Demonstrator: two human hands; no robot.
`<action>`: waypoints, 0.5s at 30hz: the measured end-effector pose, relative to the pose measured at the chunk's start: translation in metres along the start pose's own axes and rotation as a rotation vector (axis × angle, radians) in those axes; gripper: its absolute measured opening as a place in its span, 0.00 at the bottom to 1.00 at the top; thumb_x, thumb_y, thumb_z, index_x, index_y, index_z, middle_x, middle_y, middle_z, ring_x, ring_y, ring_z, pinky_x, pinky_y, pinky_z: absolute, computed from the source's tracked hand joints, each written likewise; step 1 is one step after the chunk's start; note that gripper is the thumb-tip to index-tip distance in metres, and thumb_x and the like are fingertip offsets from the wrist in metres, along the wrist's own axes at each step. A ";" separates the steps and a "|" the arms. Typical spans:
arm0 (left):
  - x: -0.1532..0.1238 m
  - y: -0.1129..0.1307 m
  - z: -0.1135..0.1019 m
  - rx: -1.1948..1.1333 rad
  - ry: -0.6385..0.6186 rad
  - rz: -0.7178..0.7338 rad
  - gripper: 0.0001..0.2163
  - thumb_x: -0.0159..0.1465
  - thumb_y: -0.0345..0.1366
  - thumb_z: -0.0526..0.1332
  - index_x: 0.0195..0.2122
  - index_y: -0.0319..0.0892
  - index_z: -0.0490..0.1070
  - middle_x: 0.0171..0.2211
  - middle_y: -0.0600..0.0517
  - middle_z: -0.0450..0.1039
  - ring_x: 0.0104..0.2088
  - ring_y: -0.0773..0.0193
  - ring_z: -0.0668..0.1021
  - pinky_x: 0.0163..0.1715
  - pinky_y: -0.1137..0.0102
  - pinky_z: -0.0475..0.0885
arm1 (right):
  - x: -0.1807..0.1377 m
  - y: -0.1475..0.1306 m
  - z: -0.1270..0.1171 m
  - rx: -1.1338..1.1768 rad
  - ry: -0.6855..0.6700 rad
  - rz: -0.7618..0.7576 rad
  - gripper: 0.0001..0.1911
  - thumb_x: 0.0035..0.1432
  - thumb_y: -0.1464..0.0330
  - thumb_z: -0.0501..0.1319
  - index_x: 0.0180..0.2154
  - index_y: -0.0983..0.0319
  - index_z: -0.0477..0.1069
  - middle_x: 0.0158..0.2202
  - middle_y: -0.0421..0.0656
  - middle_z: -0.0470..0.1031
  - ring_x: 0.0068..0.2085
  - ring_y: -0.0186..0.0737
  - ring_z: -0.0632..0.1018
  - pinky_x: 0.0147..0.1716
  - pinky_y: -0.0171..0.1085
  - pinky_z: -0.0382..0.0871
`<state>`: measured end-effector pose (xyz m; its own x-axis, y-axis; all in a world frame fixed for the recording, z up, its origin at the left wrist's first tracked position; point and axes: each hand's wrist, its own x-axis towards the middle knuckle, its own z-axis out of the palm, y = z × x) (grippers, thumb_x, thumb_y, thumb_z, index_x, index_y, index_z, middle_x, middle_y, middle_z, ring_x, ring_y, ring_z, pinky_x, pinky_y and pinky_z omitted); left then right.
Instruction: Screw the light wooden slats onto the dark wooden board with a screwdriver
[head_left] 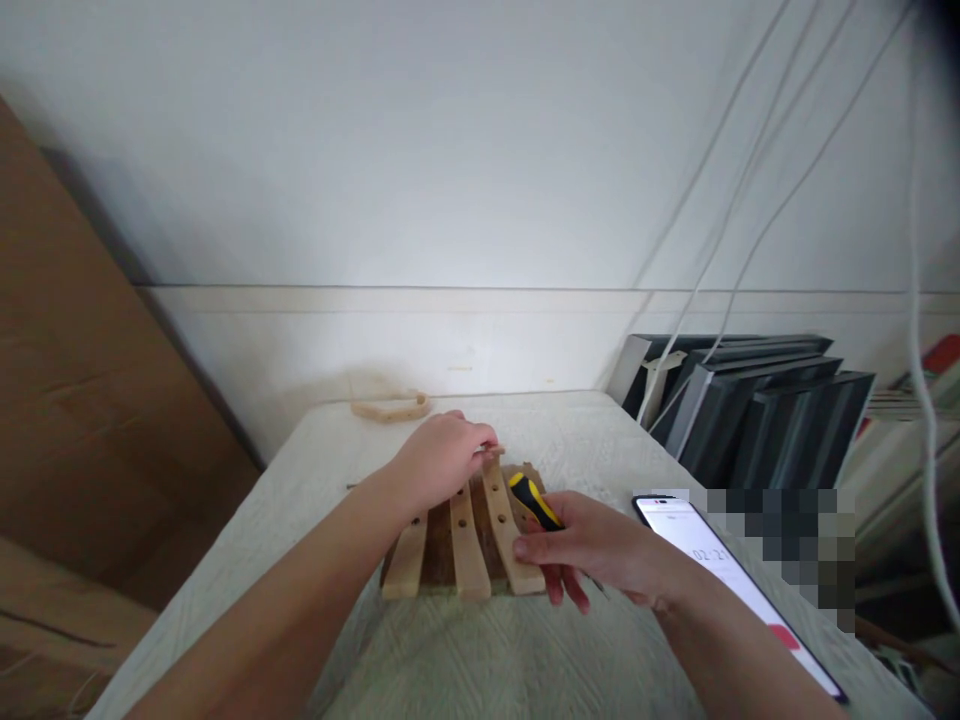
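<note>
A small wooden rack of pale slats (469,545) on a darker base lies on the white table (465,660). My left hand (439,458) rests over the far end of the slats, its fingers curled in a pinch on something small that I cannot make out. My right hand (600,550) is closed round a yellow-and-black screwdriver (534,500), whose handle sticks out toward the slats; the thumb presses on the right-hand slat.
A curved wooden piece (391,407) lies at the table's far edge. A phone (739,585) with a lit screen lies at the right. Dark frames (757,410) lean by the wall. Brown cardboard (82,400) stands at left. White cables (750,190) hang down.
</note>
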<state>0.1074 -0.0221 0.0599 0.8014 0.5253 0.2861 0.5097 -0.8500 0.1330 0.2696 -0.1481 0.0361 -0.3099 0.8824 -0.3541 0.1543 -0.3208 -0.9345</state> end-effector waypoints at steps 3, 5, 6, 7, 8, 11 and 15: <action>-0.001 0.001 -0.001 0.014 -0.005 0.000 0.09 0.63 0.33 0.57 0.38 0.44 0.77 0.30 0.48 0.77 0.35 0.60 0.76 0.37 0.68 0.68 | 0.002 0.002 0.000 0.043 0.010 0.025 0.19 0.49 0.52 0.64 0.26 0.62 0.67 0.18 0.37 0.69 0.16 0.30 0.70 0.11 0.27 0.59; -0.001 0.002 -0.003 0.019 -0.014 -0.003 0.08 0.63 0.33 0.57 0.38 0.44 0.77 0.30 0.49 0.77 0.36 0.60 0.76 0.36 0.68 0.68 | 0.004 0.003 0.000 0.058 0.024 0.026 0.21 0.50 0.50 0.63 0.26 0.62 0.67 0.19 0.37 0.70 0.17 0.30 0.72 0.11 0.27 0.60; -0.001 0.002 -0.004 0.017 -0.019 -0.003 0.08 0.63 0.33 0.57 0.38 0.44 0.77 0.30 0.49 0.77 0.36 0.59 0.76 0.36 0.68 0.68 | 0.005 0.004 0.000 0.058 0.025 0.025 0.21 0.49 0.50 0.63 0.26 0.62 0.67 0.19 0.38 0.71 0.18 0.31 0.72 0.11 0.27 0.61; -0.002 0.003 -0.005 0.011 -0.021 -0.002 0.08 0.63 0.33 0.58 0.38 0.44 0.77 0.30 0.49 0.77 0.37 0.59 0.75 0.36 0.67 0.68 | 0.006 0.005 0.000 0.055 0.022 0.024 0.20 0.49 0.51 0.64 0.27 0.62 0.67 0.19 0.38 0.71 0.18 0.31 0.72 0.11 0.27 0.61; -0.002 0.003 -0.005 0.004 -0.018 -0.001 0.08 0.63 0.33 0.58 0.37 0.44 0.77 0.30 0.49 0.77 0.37 0.58 0.75 0.36 0.67 0.68 | 0.007 0.006 0.000 0.048 0.013 0.026 0.19 0.49 0.53 0.65 0.27 0.63 0.68 0.19 0.38 0.71 0.18 0.31 0.73 0.12 0.27 0.62; -0.002 0.003 -0.005 -0.013 0.001 0.008 0.08 0.64 0.35 0.57 0.37 0.44 0.77 0.28 0.48 0.76 0.37 0.58 0.75 0.37 0.66 0.68 | 0.009 0.007 0.000 0.025 0.006 0.029 0.16 0.49 0.57 0.65 0.29 0.63 0.70 0.20 0.38 0.72 0.19 0.31 0.73 0.12 0.27 0.63; -0.002 0.003 -0.004 -0.002 -0.009 0.012 0.10 0.65 0.37 0.57 0.37 0.44 0.77 0.29 0.48 0.76 0.36 0.59 0.75 0.38 0.67 0.68 | 0.010 0.007 0.000 0.037 0.010 0.021 0.14 0.50 0.58 0.65 0.29 0.63 0.70 0.21 0.38 0.72 0.19 0.31 0.73 0.13 0.28 0.64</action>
<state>0.1062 -0.0253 0.0636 0.8103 0.5151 0.2795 0.4993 -0.8565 0.1310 0.2673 -0.1415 0.0256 -0.2977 0.8785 -0.3735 0.1256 -0.3519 -0.9276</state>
